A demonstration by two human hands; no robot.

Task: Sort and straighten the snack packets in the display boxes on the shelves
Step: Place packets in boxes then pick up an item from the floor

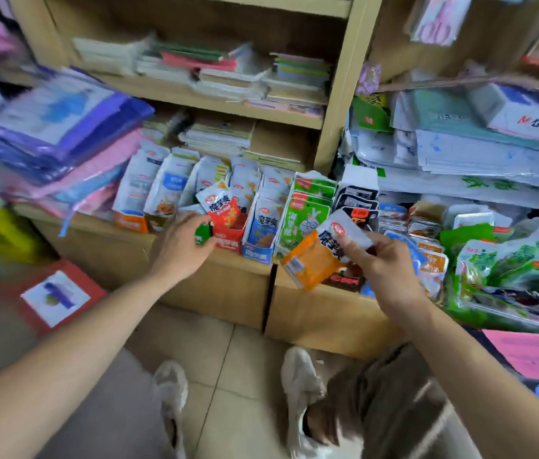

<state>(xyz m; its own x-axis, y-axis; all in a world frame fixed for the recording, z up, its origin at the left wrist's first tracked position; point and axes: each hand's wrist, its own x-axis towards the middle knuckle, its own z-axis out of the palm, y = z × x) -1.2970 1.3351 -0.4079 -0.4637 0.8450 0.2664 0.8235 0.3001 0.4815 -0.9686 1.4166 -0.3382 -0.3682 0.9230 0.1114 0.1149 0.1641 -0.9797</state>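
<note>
Our right hand (384,260) pinches the orange packet (308,261) by its white top. The packet slants down-left, just in front of the green display box (298,223). The orange display box (130,221) sits far left, nearer our left hand (178,243), whose fingers grip a small green packet (203,231). The row looks tightly packed.

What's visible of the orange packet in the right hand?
The orange packet is a flat, glossy plastic pouch. Its lower half is orange and its upper half white, with a red oval logo and dark characters. A small white label sits near the orange end. It is tilted, orange end down-left and white end up-right, held in the air in front of the shelf. The right hand pinches its white end, thumb on the front. Nothing else visibly touches it.
</note>
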